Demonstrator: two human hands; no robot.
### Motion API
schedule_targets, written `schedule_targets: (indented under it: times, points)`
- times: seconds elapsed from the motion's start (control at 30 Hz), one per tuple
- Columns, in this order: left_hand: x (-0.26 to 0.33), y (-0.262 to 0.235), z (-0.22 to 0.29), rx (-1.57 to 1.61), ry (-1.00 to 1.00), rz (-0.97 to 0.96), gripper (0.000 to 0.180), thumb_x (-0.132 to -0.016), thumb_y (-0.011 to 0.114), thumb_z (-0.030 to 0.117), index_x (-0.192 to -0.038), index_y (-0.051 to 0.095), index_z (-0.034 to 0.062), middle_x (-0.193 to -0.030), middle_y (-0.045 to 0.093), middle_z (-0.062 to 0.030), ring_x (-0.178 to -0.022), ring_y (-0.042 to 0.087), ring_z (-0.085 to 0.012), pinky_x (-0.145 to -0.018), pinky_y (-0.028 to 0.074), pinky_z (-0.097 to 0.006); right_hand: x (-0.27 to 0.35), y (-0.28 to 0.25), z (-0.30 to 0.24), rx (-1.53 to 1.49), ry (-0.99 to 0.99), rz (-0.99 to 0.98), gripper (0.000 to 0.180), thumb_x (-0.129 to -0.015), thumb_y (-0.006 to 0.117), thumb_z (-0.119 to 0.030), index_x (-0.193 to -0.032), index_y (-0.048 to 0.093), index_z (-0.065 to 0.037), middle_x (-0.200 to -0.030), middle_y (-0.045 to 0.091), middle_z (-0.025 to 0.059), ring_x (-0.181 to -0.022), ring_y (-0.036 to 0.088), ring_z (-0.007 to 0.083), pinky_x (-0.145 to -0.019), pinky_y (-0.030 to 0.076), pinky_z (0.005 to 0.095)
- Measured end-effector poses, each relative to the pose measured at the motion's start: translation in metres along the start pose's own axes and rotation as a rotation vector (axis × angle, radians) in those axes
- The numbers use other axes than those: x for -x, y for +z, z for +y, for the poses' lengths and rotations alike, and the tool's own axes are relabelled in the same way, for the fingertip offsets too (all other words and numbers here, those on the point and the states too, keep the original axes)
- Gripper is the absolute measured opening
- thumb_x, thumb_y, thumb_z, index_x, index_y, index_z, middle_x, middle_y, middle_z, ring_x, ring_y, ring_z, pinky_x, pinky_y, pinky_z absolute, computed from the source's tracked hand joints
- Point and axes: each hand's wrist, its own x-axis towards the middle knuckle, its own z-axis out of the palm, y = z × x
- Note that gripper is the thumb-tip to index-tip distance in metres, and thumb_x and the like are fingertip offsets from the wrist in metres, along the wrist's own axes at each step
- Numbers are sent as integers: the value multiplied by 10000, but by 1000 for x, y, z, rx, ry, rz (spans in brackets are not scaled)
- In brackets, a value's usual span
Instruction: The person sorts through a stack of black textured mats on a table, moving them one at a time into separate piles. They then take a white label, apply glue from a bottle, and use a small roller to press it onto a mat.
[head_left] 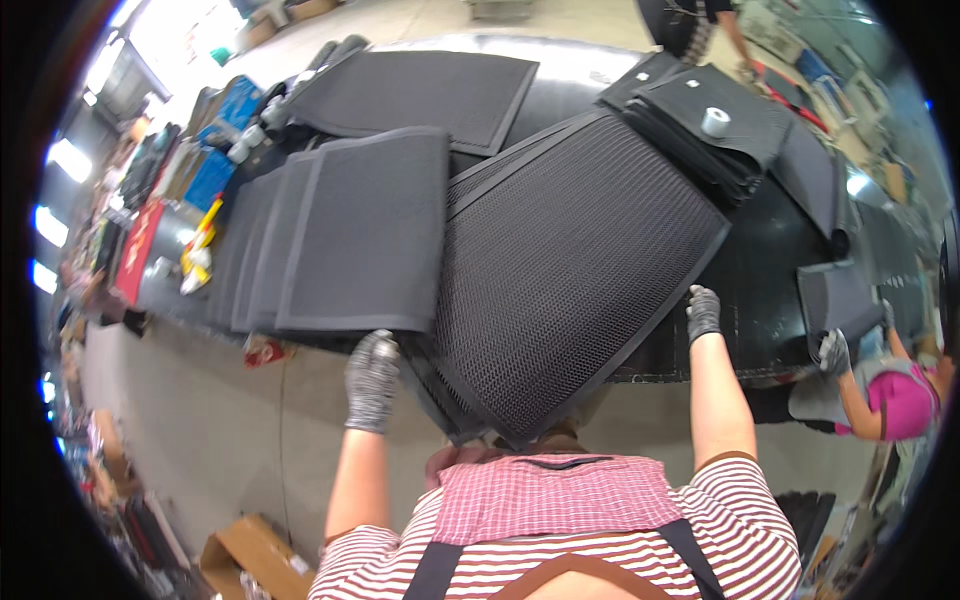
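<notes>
A black mat with a honeycomb-textured face point(570, 260) lies slanted across the table, its near corner reaching over the front edge toward my body. My right hand point(704, 312), in a grey knitted glove, is closed right beside that mat's right edge; whether it grips the edge is hard to see. To the left, several smooth black folded mats point(365, 235) overlap in a fanned row. My left hand point(372, 383), gloved the same way, has its fingers closed at the near edge of the front folded mat.
Another flat mat point(420, 95) lies at the back. At the back right, a mat stack point(700, 110) carries a white roll point(716, 122). A yellow tool point(200, 245) and blue boxes point(212, 180) are at the left. Co-workers stand far right, one in pink point(900, 400), and at the back.
</notes>
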Motion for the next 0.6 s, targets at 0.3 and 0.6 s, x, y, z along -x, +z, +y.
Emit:
schedule_targets:
  times: [0.3,0.6]
  points:
    - [83,94,-102,-69,-404,244,649,-857,665,172,-1410,342,64,-1093,591,-76,-837,576,-119,-598,493,-247,-6,4,-109,-629,387,-430,572,-791,730,-413,-1217,545,-78,-1176,582,66,-1000,556,233,-795,466,404]
    - [98,98,-135,-337,-520,346,647,-793,740,340,-1300,456,57,-1012,613,-99,-822,588,-185,-551,486,-307,46,-82,-13,-748,330,-195,429,-829,629,-146,-1201,542,48,-1143,581,132,-1016,558,265,-923,446,417]
